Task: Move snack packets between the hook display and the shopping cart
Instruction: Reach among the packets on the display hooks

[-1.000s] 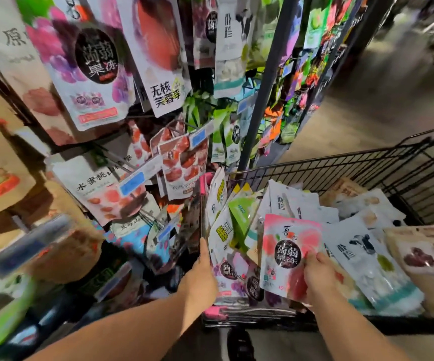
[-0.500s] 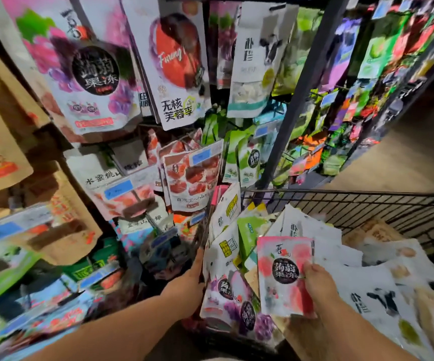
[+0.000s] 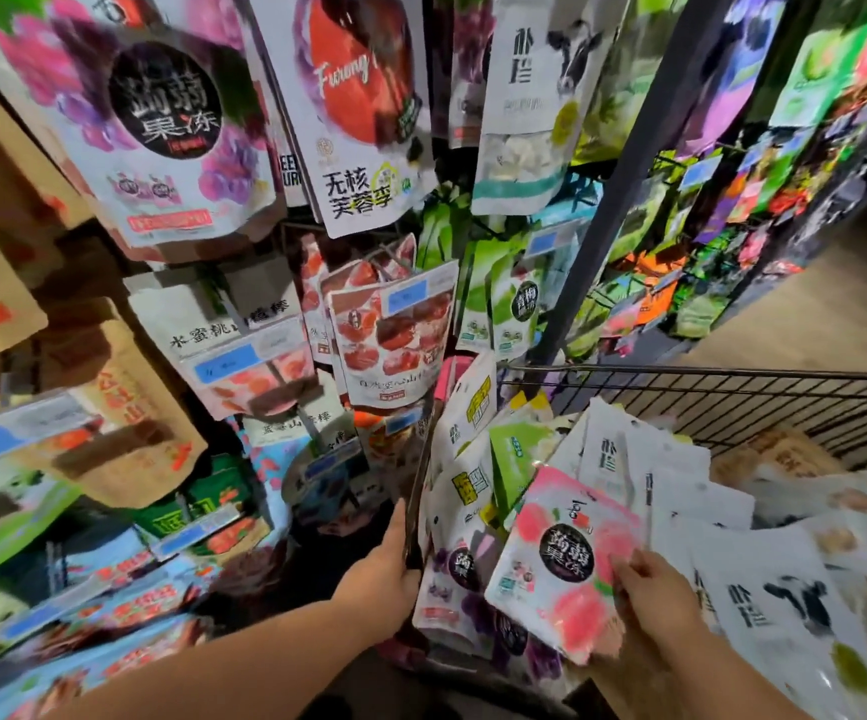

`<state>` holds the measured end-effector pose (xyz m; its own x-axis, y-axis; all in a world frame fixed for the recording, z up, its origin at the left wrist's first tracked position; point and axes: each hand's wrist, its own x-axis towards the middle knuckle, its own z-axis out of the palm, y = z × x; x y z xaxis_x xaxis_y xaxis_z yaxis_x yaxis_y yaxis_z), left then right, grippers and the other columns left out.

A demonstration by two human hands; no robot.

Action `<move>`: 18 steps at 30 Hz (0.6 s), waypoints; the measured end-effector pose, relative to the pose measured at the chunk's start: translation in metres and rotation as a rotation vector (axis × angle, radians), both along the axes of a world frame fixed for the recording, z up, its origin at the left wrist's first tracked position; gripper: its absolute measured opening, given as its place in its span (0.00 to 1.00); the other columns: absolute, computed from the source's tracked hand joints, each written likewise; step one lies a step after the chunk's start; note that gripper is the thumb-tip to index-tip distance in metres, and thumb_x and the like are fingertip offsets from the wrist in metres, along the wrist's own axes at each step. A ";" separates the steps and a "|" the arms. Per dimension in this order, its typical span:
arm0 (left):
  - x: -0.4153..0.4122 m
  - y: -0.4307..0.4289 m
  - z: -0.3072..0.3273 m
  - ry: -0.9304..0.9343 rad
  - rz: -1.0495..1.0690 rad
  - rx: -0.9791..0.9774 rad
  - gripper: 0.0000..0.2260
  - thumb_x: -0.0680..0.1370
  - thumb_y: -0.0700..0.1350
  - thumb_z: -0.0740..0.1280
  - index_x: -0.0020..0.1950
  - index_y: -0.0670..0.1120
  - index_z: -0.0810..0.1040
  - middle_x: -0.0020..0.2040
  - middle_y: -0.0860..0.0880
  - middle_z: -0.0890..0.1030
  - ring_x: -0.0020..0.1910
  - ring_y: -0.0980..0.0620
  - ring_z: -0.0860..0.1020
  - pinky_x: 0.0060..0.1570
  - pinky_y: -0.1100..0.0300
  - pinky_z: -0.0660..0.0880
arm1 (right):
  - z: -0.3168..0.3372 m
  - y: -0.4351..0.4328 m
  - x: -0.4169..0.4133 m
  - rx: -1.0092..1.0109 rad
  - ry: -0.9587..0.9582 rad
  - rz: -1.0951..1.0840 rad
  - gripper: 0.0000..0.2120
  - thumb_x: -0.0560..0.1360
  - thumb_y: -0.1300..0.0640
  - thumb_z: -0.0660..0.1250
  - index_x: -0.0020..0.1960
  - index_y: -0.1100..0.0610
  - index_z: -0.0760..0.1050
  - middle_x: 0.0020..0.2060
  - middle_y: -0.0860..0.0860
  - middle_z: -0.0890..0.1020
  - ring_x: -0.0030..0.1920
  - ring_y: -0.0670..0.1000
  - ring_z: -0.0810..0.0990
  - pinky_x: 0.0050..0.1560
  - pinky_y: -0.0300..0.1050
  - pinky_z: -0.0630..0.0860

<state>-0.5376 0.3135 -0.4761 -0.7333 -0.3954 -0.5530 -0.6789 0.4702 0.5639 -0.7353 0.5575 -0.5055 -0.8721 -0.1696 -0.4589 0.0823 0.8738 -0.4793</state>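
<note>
A pink peach-jelly packet [image 3: 561, 569] with a black round label is tilted above the cart's pile, and my right hand [image 3: 654, 595] pinches its right edge. The black wire shopping cart [image 3: 732, 392] at the right holds several snack packets, white, green and purple. My left hand [image 3: 384, 579] grips the cart's near left rim, thumb along the wire. To the left and above, the hook display [image 3: 369, 314] carries hanging packets: a purple grape-jelly pouch [image 3: 161, 127], a red plum pouch [image 3: 363, 111] and a white cow-print pouch [image 3: 530, 101].
A dark upright post [image 3: 623, 179] of the rack stands just behind the cart's far left corner. More packets hang along the rack running back to the right [image 3: 764, 163]. Brown paper pouches [image 3: 124, 418] hang at the left. Bare floor [image 3: 826, 304] lies beyond the cart.
The view has tilted up and closer to the display. My right hand has lifted the pink packet slightly and tilted it. My left hand stays on the cart rim.
</note>
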 end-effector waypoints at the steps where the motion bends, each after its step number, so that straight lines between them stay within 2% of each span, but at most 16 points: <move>1: -0.002 0.001 -0.001 0.008 0.009 0.005 0.36 0.80 0.48 0.58 0.77 0.56 0.34 0.50 0.50 0.78 0.40 0.51 0.78 0.36 0.58 0.73 | 0.001 0.005 0.004 -0.039 0.024 -0.015 0.13 0.80 0.51 0.64 0.37 0.53 0.72 0.38 0.54 0.81 0.39 0.55 0.77 0.39 0.45 0.69; 3: -0.004 0.003 -0.005 0.012 0.013 0.011 0.35 0.80 0.47 0.58 0.77 0.56 0.37 0.51 0.49 0.79 0.44 0.47 0.79 0.42 0.56 0.74 | 0.003 0.011 0.011 -0.084 0.072 -0.036 0.12 0.80 0.51 0.64 0.38 0.53 0.73 0.35 0.53 0.80 0.38 0.54 0.78 0.39 0.45 0.70; 5: -0.004 0.007 -0.006 0.014 0.012 0.021 0.35 0.80 0.46 0.58 0.77 0.55 0.36 0.44 0.51 0.77 0.40 0.48 0.77 0.39 0.56 0.72 | 0.004 0.016 0.013 -0.094 0.096 -0.048 0.12 0.79 0.51 0.64 0.41 0.57 0.74 0.36 0.53 0.80 0.39 0.54 0.77 0.37 0.44 0.68; 7: -0.003 0.013 -0.006 0.011 0.010 0.043 0.35 0.80 0.46 0.58 0.77 0.55 0.35 0.41 0.51 0.76 0.37 0.50 0.76 0.37 0.56 0.72 | 0.005 0.020 0.014 -0.092 0.121 -0.046 0.12 0.79 0.52 0.64 0.40 0.57 0.73 0.35 0.52 0.78 0.38 0.54 0.76 0.34 0.42 0.66; 10: 0.001 0.025 -0.006 0.011 0.002 0.078 0.37 0.79 0.47 0.58 0.76 0.56 0.33 0.43 0.50 0.80 0.36 0.50 0.77 0.35 0.57 0.72 | 0.007 0.031 0.016 -0.067 0.170 -0.030 0.14 0.80 0.52 0.64 0.36 0.51 0.68 0.32 0.50 0.76 0.35 0.50 0.73 0.32 0.41 0.64; 15: -0.001 0.035 -0.006 0.019 -0.029 0.081 0.38 0.79 0.48 0.58 0.75 0.57 0.32 0.45 0.50 0.80 0.41 0.49 0.80 0.41 0.53 0.77 | 0.010 0.047 0.021 -0.013 0.169 -0.052 0.14 0.80 0.51 0.62 0.36 0.51 0.69 0.33 0.50 0.76 0.35 0.51 0.74 0.33 0.44 0.65; 18: -0.009 0.034 -0.004 0.031 -0.078 0.079 0.37 0.79 0.47 0.59 0.76 0.55 0.33 0.42 0.52 0.79 0.38 0.50 0.79 0.39 0.54 0.75 | 0.010 0.053 0.024 -0.025 0.153 -0.087 0.13 0.81 0.50 0.61 0.39 0.52 0.71 0.34 0.51 0.78 0.37 0.52 0.76 0.35 0.45 0.67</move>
<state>-0.5467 0.3474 -0.4803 -0.7775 -0.2929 -0.5565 -0.6235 0.4744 0.6214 -0.7115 0.6104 -0.4957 -0.9433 -0.1003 -0.3163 0.0814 0.8541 -0.5136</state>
